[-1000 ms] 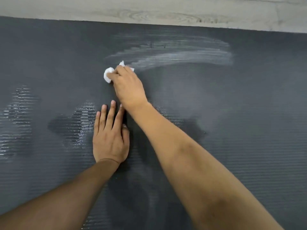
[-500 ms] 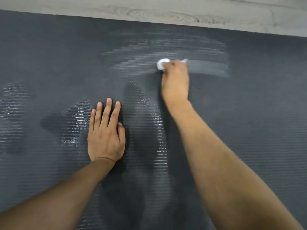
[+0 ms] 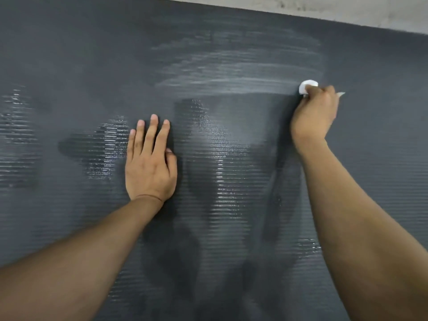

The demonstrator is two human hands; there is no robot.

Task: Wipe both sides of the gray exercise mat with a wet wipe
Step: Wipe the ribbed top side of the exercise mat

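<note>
While the right hand [image 3: 315,112] keeps its grip closed round the balled wet wipe [image 3: 306,86], pressed on the gray exercise mat [image 3: 69,66] near its far edge, left hand [image 3: 150,163] lies flat, fingers straight, bracing. Mat's spread on the floor [image 3: 370,10]. Best: overlap streaks, firm even pressure, work toward dry patches.

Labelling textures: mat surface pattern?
Dark gray mat with fine horizontal ribbing, wet streaks; head view.
</note>
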